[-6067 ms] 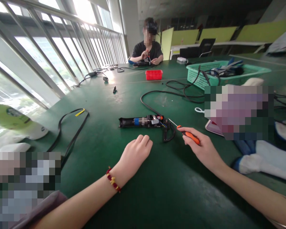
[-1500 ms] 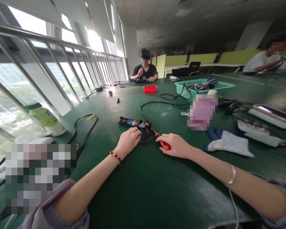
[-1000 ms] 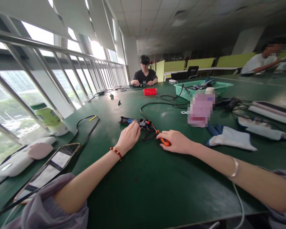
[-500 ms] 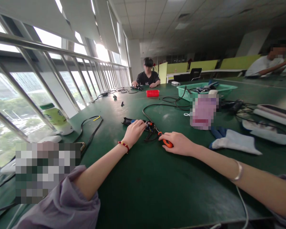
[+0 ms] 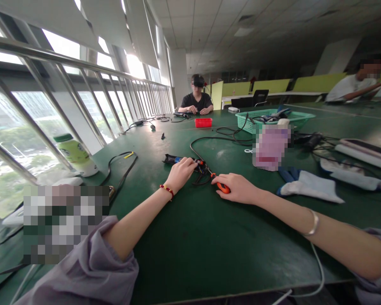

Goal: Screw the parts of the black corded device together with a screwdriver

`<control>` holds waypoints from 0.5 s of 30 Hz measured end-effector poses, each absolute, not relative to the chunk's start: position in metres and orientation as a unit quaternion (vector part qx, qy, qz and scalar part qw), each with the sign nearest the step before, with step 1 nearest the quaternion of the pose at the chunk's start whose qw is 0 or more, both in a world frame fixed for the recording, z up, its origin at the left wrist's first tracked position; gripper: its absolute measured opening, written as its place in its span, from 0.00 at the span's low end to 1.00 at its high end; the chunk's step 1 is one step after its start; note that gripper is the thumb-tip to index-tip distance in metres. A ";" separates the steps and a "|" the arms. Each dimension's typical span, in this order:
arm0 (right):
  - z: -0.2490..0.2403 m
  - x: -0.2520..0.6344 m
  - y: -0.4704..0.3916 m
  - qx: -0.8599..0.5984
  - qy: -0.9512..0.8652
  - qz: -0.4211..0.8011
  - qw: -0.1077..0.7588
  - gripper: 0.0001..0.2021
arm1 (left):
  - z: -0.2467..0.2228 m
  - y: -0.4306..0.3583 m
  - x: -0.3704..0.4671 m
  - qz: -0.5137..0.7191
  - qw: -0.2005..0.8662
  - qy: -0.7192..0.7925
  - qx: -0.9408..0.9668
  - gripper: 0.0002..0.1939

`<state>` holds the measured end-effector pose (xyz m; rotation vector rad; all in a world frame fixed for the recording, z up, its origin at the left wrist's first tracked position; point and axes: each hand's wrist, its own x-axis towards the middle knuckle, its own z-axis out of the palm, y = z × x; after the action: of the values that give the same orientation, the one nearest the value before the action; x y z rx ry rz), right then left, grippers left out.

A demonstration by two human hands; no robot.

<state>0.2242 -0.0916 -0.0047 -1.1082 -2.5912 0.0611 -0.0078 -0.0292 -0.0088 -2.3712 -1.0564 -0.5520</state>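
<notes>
A black elongated device [image 5: 170, 159] with a blue part and exposed wires lies on the green table [image 5: 190, 237]. My left hand [image 5: 182, 173] rests over its middle, fingers curled onto it near the open end. My right hand [image 5: 236, 188] grips an orange and black screwdriver [image 5: 223, 187], whose thin shaft points up and left to the wired end of the device. The exact spot that the tip touches is too small to make out. A black cable [image 5: 195, 144] curves from near the device toward the back right.
A red tray [image 5: 203, 123] and a green basket [image 5: 245, 123] of parts stand farther back. Right are white-blue gloves [image 5: 317, 186] and a blurred pink item [image 5: 271, 148]; left, a bottle [image 5: 78, 156]. One person [image 5: 197, 101] sits opposite, another [image 5: 347, 89] at far right.
The person opposite has brought both hands closer together. My hands keep nearly the same place on the device and screwdriver; the view has shifted slightly.
</notes>
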 end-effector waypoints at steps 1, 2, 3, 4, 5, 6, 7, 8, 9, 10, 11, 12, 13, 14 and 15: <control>-0.004 0.224 -0.092 -0.388 -0.907 0.022 0.160 0.14 | -0.008 -0.030 -0.007 -0.196 0.240 -0.386 -0.869 0.15; -0.004 0.224 -0.092 -0.388 -0.907 0.022 0.161 0.14 | -0.007 -0.030 -0.006 -0.188 0.240 -0.383 -0.872 0.15; -0.004 0.224 -0.092 -0.389 -0.907 0.022 0.161 0.14 | -0.006 -0.030 -0.005 -0.180 0.240 -0.379 -0.875 0.15; -0.004 0.224 -0.092 -0.389 -0.907 0.022 0.162 0.14 | -0.005 -0.030 -0.004 -0.172 0.240 -0.374 -0.879 0.16; -0.003 0.224 -0.092 -0.389 -0.907 0.022 0.162 0.14 | -0.005 -0.030 -0.004 -0.167 0.242 -0.370 -0.881 0.16; -0.003 0.224 -0.092 -0.388 -0.907 0.021 0.163 0.14 | -0.004 -0.029 -0.004 -0.166 0.243 -0.369 -0.882 0.16; -0.003 0.224 -0.092 -0.388 -0.907 0.021 0.163 0.14 | -0.004 -0.029 -0.004 -0.169 0.243 -0.372 -0.880 0.16; -0.003 0.224 -0.092 -0.387 -0.907 0.020 0.164 0.14 | -0.004 -0.029 -0.005 -0.173 0.244 -0.377 -0.876 0.16; -0.004 0.224 -0.092 -0.386 -0.907 0.020 0.165 0.14 | -0.004 -0.030 -0.006 -0.176 0.244 -0.381 -0.874 0.16; -0.005 0.224 -0.092 -0.386 -0.907 0.019 0.166 0.14 | -0.004 -0.030 -0.007 -0.177 0.243 -0.381 -0.875 0.16; -0.005 0.224 -0.092 -0.385 -0.907 0.018 0.168 0.14 | -0.004 -0.030 -0.008 -0.175 0.242 -0.377 -0.877 0.16; -0.006 0.224 -0.092 -0.386 -0.906 0.016 0.172 0.15 | -0.004 -0.031 -0.008 -0.174 0.239 -0.372 -0.880 0.16; -0.007 0.224 -0.092 -0.387 -0.905 0.015 0.178 0.16 | -0.005 -0.031 -0.009 -0.179 0.235 -0.372 -0.880 0.17; -0.008 0.224 -0.093 -0.389 -0.902 0.014 0.187 0.17 | -0.005 -0.031 -0.010 -0.190 0.230 -0.381 -0.875 0.18; -0.008 0.223 -0.094 -0.395 -0.897 0.012 0.198 0.18 | -0.007 -0.030 -0.010 -0.207 0.222 -0.398 -0.866 0.19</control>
<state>0.2232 -0.0936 -0.0080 -1.1056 -2.5090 0.0330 -0.0104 -0.0303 -0.0066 -2.3918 -1.1006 -0.5727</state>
